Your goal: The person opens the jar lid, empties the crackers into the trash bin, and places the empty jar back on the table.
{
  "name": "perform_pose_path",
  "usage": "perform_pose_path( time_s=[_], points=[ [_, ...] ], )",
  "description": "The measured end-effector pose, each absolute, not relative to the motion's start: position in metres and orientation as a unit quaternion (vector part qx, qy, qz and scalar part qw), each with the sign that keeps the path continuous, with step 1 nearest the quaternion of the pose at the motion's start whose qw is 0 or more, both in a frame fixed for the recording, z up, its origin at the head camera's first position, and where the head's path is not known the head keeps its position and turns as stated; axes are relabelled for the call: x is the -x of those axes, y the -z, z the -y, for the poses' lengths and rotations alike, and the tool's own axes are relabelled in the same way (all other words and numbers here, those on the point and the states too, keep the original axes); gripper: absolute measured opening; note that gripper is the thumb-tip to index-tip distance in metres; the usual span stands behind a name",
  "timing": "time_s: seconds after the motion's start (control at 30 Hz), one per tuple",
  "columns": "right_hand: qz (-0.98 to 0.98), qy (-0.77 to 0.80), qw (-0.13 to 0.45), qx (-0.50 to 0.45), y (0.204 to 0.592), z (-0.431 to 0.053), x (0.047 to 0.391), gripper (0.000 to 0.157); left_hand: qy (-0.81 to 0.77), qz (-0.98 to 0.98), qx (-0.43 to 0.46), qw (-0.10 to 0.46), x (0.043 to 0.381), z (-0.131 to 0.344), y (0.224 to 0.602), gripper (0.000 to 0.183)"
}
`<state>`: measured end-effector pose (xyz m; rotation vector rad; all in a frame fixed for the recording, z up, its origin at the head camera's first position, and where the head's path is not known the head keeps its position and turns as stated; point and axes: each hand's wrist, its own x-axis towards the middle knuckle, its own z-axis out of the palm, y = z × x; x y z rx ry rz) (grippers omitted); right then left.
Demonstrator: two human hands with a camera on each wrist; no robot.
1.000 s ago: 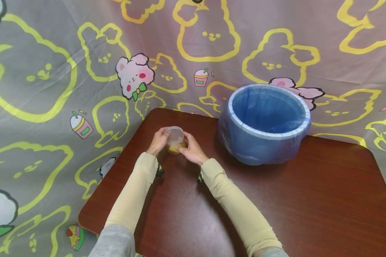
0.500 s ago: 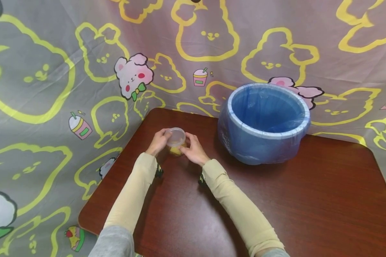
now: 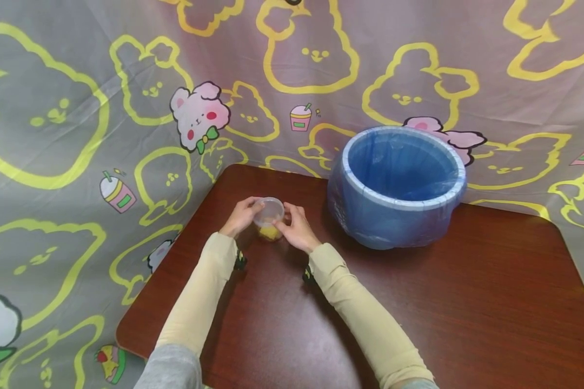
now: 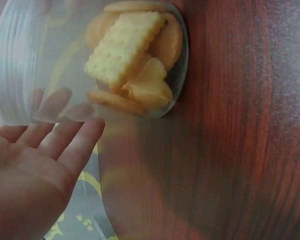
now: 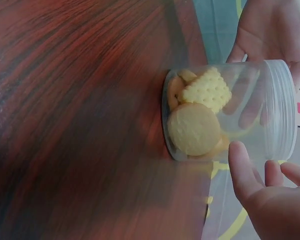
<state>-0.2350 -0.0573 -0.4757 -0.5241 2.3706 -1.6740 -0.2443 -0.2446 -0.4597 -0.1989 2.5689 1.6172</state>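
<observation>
A clear plastic jar (image 3: 270,233) with a translucent screw lid (image 3: 270,208) stands upright between my two hands, over the left part of the table. Inside the lower part lie several biscuits: a square crinkled cracker (image 4: 125,47) and round ones such as the pale biscuit (image 5: 194,129). My left hand (image 3: 241,217) holds the jar from its left, thumb at the lid's edge and fingers along the wall. From the other side my right hand (image 3: 298,231) curls round it, one digit at the wall and other fingertips by the lid in the right wrist view.
On the dark red-brown table (image 3: 418,313), a blue bin (image 3: 389,224) with a plastic liner and a pale rim stands to the right of the hands. A patterned cloth (image 3: 253,54) hangs along the back and left edges.
Both hands and the jar have shifted slightly right and toward me. The right fingers look a little more spread. The bin stays in place on the table.
</observation>
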Motion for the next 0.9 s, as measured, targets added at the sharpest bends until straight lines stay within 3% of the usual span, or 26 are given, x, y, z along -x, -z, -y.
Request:
perform_pose_path(
  time_s=[0.53, 0.9],
  points=[
    [-0.82, 0.54, 0.083, 0.17, 0.477, 0.045, 0.231, 0.065, -0.518, -0.849, 0.038, 0.094, 0.244, 0.237, 0.457, 0.039],
    [-0.826, 0.53, 0.11, 0.159, 0.482, 0.038, 0.23, 0.069, -0.535, -0.837, 0.034, 0.11, 0.243, 0.233, 0.459, 0.041]
  ],
)
